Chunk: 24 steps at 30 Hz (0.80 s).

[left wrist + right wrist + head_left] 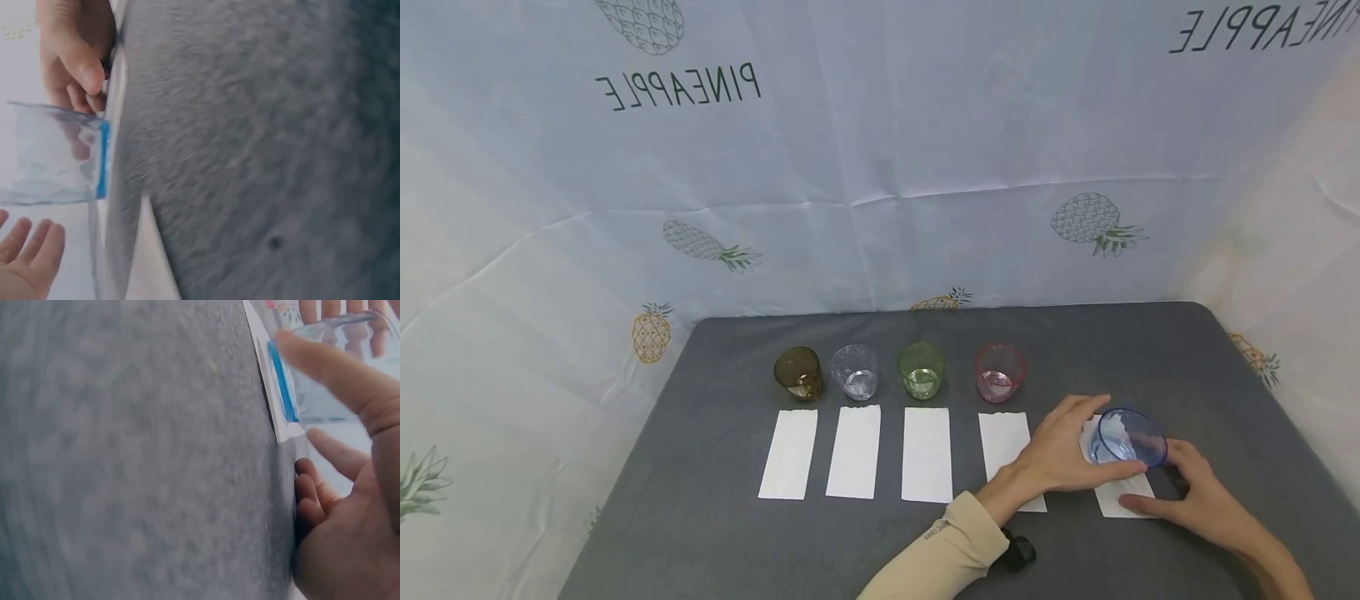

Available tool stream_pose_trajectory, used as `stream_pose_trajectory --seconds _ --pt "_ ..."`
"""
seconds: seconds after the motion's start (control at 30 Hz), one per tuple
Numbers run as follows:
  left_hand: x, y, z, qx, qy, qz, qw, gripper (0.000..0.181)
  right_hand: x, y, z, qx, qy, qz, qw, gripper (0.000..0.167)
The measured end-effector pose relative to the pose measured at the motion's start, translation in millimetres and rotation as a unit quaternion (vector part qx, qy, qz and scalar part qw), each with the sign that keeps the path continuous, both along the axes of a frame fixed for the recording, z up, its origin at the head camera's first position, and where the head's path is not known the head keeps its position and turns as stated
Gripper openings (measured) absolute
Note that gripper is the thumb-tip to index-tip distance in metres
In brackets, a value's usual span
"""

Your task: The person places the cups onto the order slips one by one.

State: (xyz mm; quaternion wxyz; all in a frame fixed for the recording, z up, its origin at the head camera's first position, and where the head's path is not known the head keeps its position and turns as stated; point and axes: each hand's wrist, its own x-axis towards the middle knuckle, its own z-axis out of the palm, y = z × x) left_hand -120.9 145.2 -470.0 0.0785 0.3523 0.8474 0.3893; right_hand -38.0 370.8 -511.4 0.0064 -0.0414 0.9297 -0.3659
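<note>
A clear blue glass (1131, 437) stands upright on the rightmost white paper (1120, 498). My left hand (1067, 450) is at its left side with fingers extended; in the left wrist view a gap shows between the left hand (31, 259) and the glass (59, 156). On the other side is my right hand (1206, 500), its thumb and index finger spread near the glass. The right wrist view shows the right hand (356, 506) beside the glass (331, 375), its lower fingers bent near the table. Whether its index finger touches the glass, I cannot tell.
Brown (799, 373), colourless (855, 372), green (921, 370) and red (1000, 372) glasses stand in a row at the back. In front of them lie several white papers (926, 454); my left forearm overlaps one. A patterned cloth (880, 150) hangs behind the grey table (715, 533).
</note>
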Motion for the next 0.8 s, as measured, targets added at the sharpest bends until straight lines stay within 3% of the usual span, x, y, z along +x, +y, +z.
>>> stream_pose_trajectory --seconds 0.23,0.43,0.6,0.8 --pt "-6.8 -16.2 5.1 0.036 -0.038 -0.006 0.9986 0.085 5.1 5.3 1.0 -0.01 0.02 -0.016 0.9996 0.077" --pt "-13.1 -32.6 13.7 0.091 -0.067 -0.011 0.9935 0.077 7.1 2.8 10.5 -0.023 0.043 -0.033 0.9982 0.085" --pt "-21.8 -48.1 22.4 0.105 -0.051 -0.013 0.9931 0.072 7.2 -4.1 26.5 -0.042 0.093 -0.048 0.9936 0.086" --pt "-35.7 -67.2 31.8 0.104 -0.044 0.014 0.9935 0.07 6.0 -13.6 44.7 -0.088 0.142 -0.037 0.9853 0.088"
